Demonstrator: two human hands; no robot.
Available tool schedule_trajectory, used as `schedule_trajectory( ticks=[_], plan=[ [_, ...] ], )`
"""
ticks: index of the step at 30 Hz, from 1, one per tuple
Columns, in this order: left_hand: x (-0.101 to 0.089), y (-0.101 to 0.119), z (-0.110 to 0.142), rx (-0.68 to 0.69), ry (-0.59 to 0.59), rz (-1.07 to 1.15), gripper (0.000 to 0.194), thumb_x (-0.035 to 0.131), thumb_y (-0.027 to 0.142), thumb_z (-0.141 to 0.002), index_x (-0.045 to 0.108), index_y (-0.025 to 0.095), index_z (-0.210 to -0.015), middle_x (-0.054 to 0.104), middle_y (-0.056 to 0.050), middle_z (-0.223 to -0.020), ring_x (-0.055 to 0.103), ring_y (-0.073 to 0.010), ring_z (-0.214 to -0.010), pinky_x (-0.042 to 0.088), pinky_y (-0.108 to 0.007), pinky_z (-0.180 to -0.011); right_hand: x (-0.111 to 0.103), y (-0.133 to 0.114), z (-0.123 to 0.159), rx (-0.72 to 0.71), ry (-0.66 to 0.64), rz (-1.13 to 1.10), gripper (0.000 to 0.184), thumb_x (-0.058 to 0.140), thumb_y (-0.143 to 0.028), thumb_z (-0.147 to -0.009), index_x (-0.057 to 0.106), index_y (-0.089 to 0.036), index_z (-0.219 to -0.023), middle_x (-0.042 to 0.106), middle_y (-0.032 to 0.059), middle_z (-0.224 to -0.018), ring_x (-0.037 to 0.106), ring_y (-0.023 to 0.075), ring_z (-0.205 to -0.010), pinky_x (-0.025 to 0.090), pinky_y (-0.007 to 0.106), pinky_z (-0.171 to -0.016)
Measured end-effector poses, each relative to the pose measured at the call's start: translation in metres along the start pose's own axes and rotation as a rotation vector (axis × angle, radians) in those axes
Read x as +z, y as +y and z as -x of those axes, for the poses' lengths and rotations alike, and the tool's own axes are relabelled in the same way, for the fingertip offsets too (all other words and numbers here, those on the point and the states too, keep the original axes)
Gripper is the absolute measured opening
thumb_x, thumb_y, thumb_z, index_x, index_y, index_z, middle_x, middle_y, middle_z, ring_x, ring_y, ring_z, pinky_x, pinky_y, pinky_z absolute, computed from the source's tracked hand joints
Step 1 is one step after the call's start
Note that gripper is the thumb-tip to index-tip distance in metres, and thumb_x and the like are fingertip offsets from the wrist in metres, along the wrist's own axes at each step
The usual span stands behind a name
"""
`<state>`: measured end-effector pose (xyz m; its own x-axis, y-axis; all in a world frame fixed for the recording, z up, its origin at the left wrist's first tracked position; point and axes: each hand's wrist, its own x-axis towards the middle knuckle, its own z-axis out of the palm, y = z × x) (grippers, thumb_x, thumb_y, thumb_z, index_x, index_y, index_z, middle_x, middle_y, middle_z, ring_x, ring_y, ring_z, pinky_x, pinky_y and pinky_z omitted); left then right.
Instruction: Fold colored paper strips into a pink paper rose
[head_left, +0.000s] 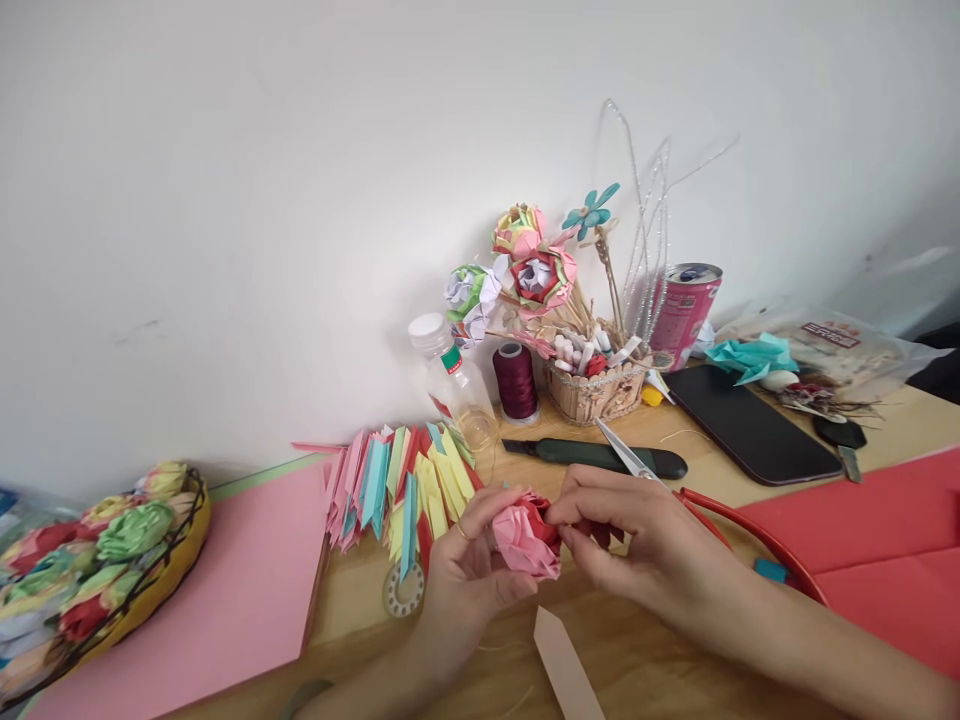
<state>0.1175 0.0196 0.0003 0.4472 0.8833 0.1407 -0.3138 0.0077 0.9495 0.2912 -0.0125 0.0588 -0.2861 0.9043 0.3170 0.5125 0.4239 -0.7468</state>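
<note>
A folded paper flower [527, 540], pink outside with red petals inside, is held up over the wooden table. My left hand [472, 570] cups it from the left, fingers behind and thumb at the lower front. With thumb and fingertips pinched together, my right hand [637, 535] grips the red paper edge on the flower's right side. A pale pointed paper strip [566, 665] lies on the table just below the flower. Scissors [626, 450] with red handles lie partly under my right forearm.
Behind the hands are a green utility knife [600, 456], folded paper strips [405, 480], a plastic bottle [457, 385], a maroon thread spool [516, 385] and a small wooden basket [596, 392]. A phone [754, 425] and red paper [885, 550] lie right. Pink paper [225, 580] and a flower-filled basket [184, 545] are left.
</note>
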Motion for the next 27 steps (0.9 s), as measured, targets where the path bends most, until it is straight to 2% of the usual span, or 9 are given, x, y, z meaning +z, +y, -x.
schedule_trajectory(
  ticks=[7, 15, 18, 22, 27],
  plan=[
    [0.001, 0.000, 0.000, 0.025, 0.001, 0.002, 0.051, 0.075, 0.030, -0.057, 0.062, 0.027, -0.106, 0.059, -0.005, -0.097, 0.056, -0.0182, -0.088, 0.050, -0.029, -0.075, -0.004, -0.003, -0.001, 0.027, -0.041, 0.019, 0.021, 0.042, -0.012, -0.082, 0.060, -0.018, -0.072, 0.052, 0.0001, -0.069, 0.048, 0.0090, -0.060, 0.036, 0.020, -0.053],
    [0.004, 0.005, 0.003, 0.081, -0.005, -0.172, 0.048, 0.073, 0.028, -0.060, 0.061, 0.030, -0.106, 0.054, -0.006, -0.106, 0.055, -0.0179, -0.091, 0.050, -0.026, -0.073, 0.010, 0.000, 0.004, 0.007, 0.102, 0.190, 0.022, 0.046, -0.010, -0.078, 0.062, -0.016, -0.064, 0.047, -0.0007, -0.060, 0.043, 0.0089, -0.052, 0.033, 0.021, -0.048],
    [0.004, 0.005, 0.002, 0.114, 0.001, -0.173, 0.048, 0.073, 0.027, -0.060, 0.061, 0.032, -0.106, 0.054, -0.005, -0.105, 0.056, -0.0177, -0.093, 0.050, -0.026, -0.075, 0.008, -0.004, 0.004, 0.054, 0.109, 0.108, 0.023, 0.047, -0.012, -0.079, 0.063, -0.017, -0.064, 0.047, -0.0007, -0.059, 0.043, 0.0090, -0.053, 0.033, 0.021, -0.047],
    [0.002, 0.004, 0.001, 0.146, 0.007, -0.147, 0.048, 0.073, 0.026, -0.059, 0.061, 0.033, -0.106, 0.056, -0.004, -0.105, 0.055, -0.0189, -0.098, 0.049, -0.028, -0.081, 0.001, -0.008, 0.001, 0.173, 0.017, -0.106, 0.022, 0.051, -0.016, -0.079, 0.064, -0.018, -0.061, 0.045, -0.0026, -0.059, 0.042, 0.0076, -0.053, 0.030, 0.020, -0.045],
    [0.001, 0.003, 0.001, 0.140, -0.009, -0.134, 0.050, 0.075, 0.028, -0.057, 0.062, 0.032, -0.105, 0.057, -0.005, -0.105, 0.056, -0.0203, -0.097, 0.050, -0.028, -0.078, -0.002, -0.006, 0.000, 0.267, -0.027, -0.311, 0.018, 0.055, -0.016, -0.075, 0.067, -0.017, -0.062, 0.047, -0.0024, -0.062, 0.042, 0.0067, -0.054, 0.030, 0.020, -0.046]
  ],
)
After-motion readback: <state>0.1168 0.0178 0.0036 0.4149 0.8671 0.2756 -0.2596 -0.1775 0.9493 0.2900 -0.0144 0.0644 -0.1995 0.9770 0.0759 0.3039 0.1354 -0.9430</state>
